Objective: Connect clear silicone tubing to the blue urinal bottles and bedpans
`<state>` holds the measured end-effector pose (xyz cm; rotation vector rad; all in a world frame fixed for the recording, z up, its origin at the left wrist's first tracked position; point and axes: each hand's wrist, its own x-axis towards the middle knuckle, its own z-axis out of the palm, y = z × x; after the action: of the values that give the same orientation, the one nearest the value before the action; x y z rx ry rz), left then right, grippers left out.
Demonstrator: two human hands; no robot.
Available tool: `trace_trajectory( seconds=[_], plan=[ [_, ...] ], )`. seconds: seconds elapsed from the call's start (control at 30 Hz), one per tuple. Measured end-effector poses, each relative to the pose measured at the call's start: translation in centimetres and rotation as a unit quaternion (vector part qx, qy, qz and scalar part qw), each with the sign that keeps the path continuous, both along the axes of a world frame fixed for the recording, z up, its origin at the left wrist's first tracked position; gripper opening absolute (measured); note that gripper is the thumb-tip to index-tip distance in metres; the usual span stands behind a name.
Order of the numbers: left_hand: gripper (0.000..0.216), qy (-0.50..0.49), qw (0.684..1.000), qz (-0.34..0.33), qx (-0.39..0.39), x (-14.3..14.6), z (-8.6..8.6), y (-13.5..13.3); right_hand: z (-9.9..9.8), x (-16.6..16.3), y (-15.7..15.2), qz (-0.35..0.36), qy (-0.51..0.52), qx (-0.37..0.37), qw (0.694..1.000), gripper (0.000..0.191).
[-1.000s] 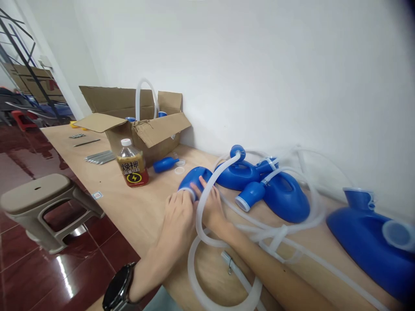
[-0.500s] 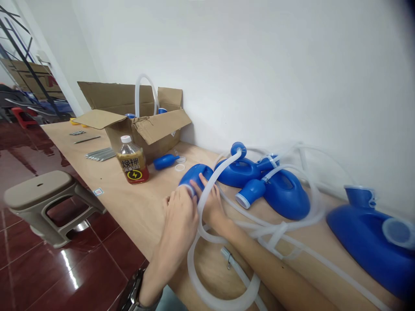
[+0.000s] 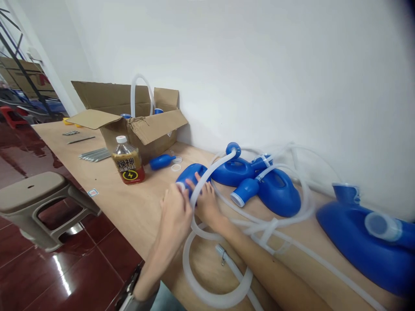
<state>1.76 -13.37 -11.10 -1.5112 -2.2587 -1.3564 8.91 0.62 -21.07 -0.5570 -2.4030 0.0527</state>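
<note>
A blue plastic urine bottle (image 3: 191, 172) lies on the wooden table in front of me, partly covered by my hands. My left hand (image 3: 175, 207) is closed around its white-rimmed mouth, so the fingertips and the rim are mostly hidden. On the near side of the body, my right hand (image 3: 207, 203) grips the same bottle. A thick, translucent white hose (image 3: 215, 166) crosses in front of my right fingers and rises to a round blue cap (image 3: 233, 150). Beside it lie two more blue bottles (image 3: 235, 172), and a blue cup-shaped piece (image 3: 245, 190) with a white rim.
An open cardboard box (image 3: 152, 129) holds more hose and blue parts. Near it stand a drink bottle (image 3: 128, 162), a small blue piece (image 3: 161, 162) and white rings (image 3: 176, 167). Metal rods (image 3: 94, 154) lie left. Another blue bottle (image 3: 359, 246) is at right; a stool (image 3: 35, 190) stands on the floor.
The whole view has shifted slightly, with things sitting a little further left. Both hands stay on the same blue bottle; my left fingers have shifted slightly around its mouth.
</note>
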Motion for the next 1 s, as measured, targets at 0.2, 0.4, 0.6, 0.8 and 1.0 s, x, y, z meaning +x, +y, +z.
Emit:
trace_trajectory(
  seconds=[0.2,0.4,0.6,0.8,1.0],
  plan=[
    [0.026,0.028,0.993,-0.113,-0.011,-1.2,5.3,-3.0,0.2,0.0,0.2,0.002,0.004,-0.015,1.000,0.069],
    [0.028,0.054,0.990,0.023,-0.125,-11.7,0.5,0.9,0.8,0.8,0.3,0.029,-0.016,-0.020,0.999,0.073],
    [0.015,0.097,0.983,-0.036,-0.149,-15.3,-3.3,8.4,1.1,1.4,0.3,0.052,0.011,-0.024,0.998,0.075],
    [0.022,0.067,0.982,-0.110,-0.140,-14.9,-4.0,10.0,7.8,5.1,-0.2,0.025,-0.057,-0.153,0.986,0.081],
    [0.038,0.047,0.973,-0.197,-0.110,-10.9,-6.0,-1.9,11.3,16.8,-5.6,0.176,-0.111,-0.197,0.958,0.048]
  ],
)
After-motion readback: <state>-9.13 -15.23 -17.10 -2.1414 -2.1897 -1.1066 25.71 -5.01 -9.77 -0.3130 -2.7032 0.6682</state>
